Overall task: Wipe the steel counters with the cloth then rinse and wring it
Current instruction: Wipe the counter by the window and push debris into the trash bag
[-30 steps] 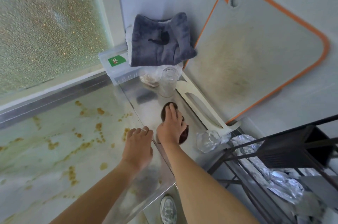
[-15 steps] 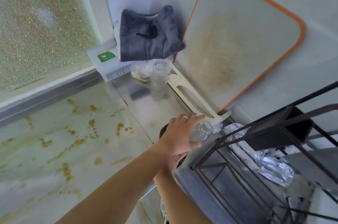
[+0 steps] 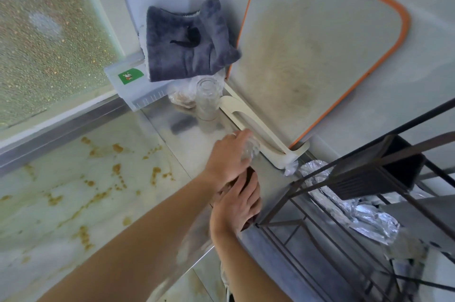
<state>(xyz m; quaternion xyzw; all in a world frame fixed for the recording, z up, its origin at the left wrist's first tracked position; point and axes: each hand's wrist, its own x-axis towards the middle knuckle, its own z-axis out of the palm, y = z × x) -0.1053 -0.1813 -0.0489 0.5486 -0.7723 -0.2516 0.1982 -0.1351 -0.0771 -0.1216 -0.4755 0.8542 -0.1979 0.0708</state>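
A narrow steel counter runs along the wall. My right hand presses down on a dark brown cloth lying on the steel, close to the corner of a wire rack; most of the cloth is hidden under the hand. Just beyond it, my left hand reaches across and grips a small clear object, glass or plastic, held beside the cream board holder.
A grey towel lies on a plastic box at the far end, with a clear jar in front. An orange-rimmed cutting board stands in a cream holder. A dark wire rack and crumpled foil are at the right.
My left hand left the counter, crossed over and took hold of the clear object, shifting it left. My right hand slid the cloth toward the rack.
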